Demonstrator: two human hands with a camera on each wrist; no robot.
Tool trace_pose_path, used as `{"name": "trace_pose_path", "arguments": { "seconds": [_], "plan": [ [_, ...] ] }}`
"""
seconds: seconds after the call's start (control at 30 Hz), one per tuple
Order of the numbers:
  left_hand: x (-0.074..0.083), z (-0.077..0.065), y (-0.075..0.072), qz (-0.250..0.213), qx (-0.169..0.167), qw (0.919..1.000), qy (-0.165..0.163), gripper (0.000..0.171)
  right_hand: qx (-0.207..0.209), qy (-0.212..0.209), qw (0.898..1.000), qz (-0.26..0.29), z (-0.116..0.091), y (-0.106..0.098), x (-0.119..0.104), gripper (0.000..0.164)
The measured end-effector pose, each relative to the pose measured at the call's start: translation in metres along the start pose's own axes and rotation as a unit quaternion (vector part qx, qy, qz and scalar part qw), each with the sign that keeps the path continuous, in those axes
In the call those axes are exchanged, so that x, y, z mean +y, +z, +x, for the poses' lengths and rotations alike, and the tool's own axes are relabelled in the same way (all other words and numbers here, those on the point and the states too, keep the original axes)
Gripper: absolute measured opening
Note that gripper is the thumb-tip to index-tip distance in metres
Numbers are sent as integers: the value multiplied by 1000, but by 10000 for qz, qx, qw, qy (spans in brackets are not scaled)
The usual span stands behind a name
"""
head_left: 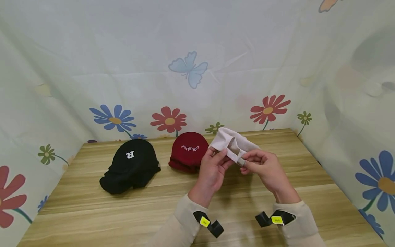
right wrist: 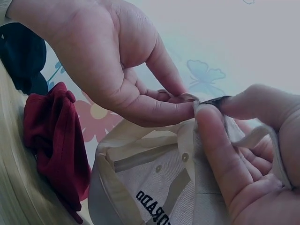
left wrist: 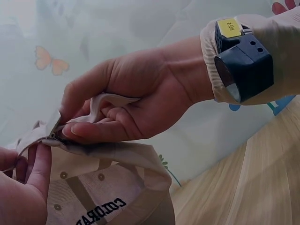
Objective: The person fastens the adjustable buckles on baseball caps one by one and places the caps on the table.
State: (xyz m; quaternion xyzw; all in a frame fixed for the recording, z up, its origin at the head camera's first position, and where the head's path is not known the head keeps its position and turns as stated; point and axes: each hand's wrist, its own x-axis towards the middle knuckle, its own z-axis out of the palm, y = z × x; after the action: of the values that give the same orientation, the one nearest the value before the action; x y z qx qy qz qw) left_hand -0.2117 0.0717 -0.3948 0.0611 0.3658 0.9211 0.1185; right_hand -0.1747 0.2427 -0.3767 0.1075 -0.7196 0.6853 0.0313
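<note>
Both hands hold a cream baseball cap (head_left: 223, 137) above the right part of the table, its rear opening and strap facing the wearer. My left hand (head_left: 213, 168) pinches the cap's back band at the left of the opening. At the other side, my right hand (head_left: 266, 168) grips the strap by its metal buckle (head_left: 241, 161). A loose strap end (left wrist: 101, 105) runs through the right fingers in the left wrist view. Inside the cap, dark mirrored lettering (right wrist: 157, 206) and eyelets show in the right wrist view.
A dark red cap (head_left: 189, 151) with white lettering sits just left of the hands. Farther left lies a black cap (head_left: 135, 168) with a white R. The wood-grain table (head_left: 123, 216) is bordered by a flower-printed curtain (head_left: 139, 75) behind and at both sides.
</note>
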Motion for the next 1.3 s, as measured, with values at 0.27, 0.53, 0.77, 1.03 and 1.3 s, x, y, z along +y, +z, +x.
{"name": "trace_pose_path", "arguments": {
  "seconds": [0.27,0.53,0.77,1.03,1.3],
  "plan": [
    [-2,-1,2,85,-19,9999,110,29,114,169,9988,-435,0,0,-1,15],
    [-1,0,0,59,120,9999,108,25,23,203,9996,-184,-1,0,0,8],
    [-1,1,-3,142,155,9998,21,30,-129,81,9999,0,-2,-2,2,13],
    [-1,2,-3,196,126,9997,30,28,-273,-36,9993,246,-2,-3,2,13],
    [-2,1,-1,116,96,9999,-7,22,32,137,9999,-61,-2,1,0,14]
  ]
}}
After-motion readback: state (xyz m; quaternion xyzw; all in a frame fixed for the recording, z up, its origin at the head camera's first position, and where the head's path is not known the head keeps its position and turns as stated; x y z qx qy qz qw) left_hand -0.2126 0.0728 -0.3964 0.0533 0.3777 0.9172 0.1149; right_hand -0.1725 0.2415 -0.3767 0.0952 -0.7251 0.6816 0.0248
